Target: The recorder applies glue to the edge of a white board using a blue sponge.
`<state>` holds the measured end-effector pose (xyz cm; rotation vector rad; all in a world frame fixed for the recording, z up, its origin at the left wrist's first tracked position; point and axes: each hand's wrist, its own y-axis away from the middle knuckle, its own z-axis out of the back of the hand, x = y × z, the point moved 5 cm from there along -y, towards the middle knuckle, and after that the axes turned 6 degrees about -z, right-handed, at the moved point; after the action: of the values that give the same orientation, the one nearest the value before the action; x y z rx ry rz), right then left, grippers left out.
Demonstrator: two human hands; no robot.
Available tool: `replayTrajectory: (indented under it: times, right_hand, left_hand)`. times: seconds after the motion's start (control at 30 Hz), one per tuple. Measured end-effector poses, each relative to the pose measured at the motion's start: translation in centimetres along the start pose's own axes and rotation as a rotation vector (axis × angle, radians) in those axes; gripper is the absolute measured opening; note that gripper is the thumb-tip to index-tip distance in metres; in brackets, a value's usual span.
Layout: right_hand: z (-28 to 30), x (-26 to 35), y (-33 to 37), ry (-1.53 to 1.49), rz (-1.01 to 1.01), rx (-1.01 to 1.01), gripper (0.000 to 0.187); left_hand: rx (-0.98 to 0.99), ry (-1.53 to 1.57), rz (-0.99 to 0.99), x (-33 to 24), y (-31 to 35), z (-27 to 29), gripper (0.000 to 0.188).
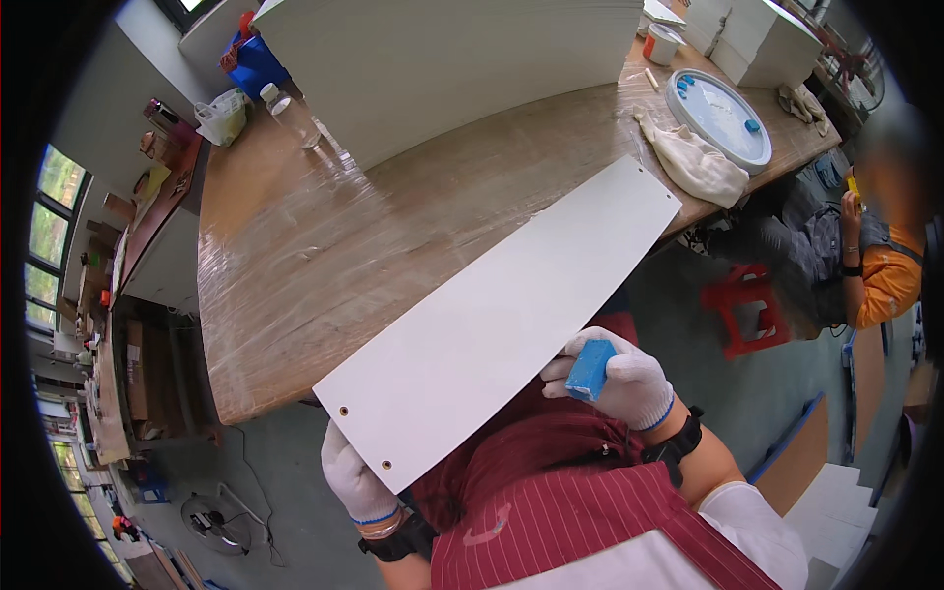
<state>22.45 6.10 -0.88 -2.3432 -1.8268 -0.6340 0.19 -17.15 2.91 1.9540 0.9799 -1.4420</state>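
A long white panel lies slantwise, its far end on the table and its near end jutting past the table edge toward me. Small holes show at both ends; the two nearest me look metal-rimmed. My left hand, in a white knitted glove, grips the near left end, its fingers hidden behind the panel. My right hand, gloved likewise, holds a small blue block between thumb and fingers, close to the panel's right edge. I cannot tell whether this hand touches the panel.
The film-covered wooden table carries a tall stack of white panels at the back. A round white lid with blue bits and a white cloth lie right. Beyond are a red stool and a seated person in orange.
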Motion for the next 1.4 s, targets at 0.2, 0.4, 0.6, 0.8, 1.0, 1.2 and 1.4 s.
replayTrajectory:
  times: [0.2, 0.4, 0.6, 0.8, 1.0, 1.2, 1.4]
  right_hand:
    - [0.8, -0.4, 0.5, -0.049, 0.008, -0.006, 0.048]
    - [-2.6, 1.9, -0.2, -0.008, 0.091, 0.130, 0.047]
    - [-4.3, 3.4, -1.0, 0.257, 0.154, 0.146, 0.049]
    - [-4.3, 2.6, -1.7, 0.325, 0.092, 0.117, 0.056]
    - [-6.7, 3.3, -2.8, 0.643, 0.136, -0.120, 0.062]
    - [-12.2, 0.6, -6.5, 0.974, 0.162, 0.022, 0.054]
    - [-19.2, -4.4, -10.3, 1.728, 0.364, 0.503, 0.057]
  left_hand:
    - [-0.126, -1.013, -0.732, -1.9, -0.5, -1.9, 0.076]
    - [0.316, -0.509, -0.290, 0.5, -0.4, -1.9, 0.042]
    - [-0.076, 0.053, 0.014, 1.6, -0.1, 0.5, 0.059]
    - [-0.125, 0.306, 0.216, 3.4, -1.7, 1.3, 0.064]
    - [-0.122, 0.669, 0.262, 3.3, -1.5, 0.6, 0.094]
    - [-0.049, 0.777, 0.263, 2.8, -1.5, 0.5, 0.108]
    - [-0.055, 0.721, 0.279, 1.4, -1.9, -0.2, 0.114]
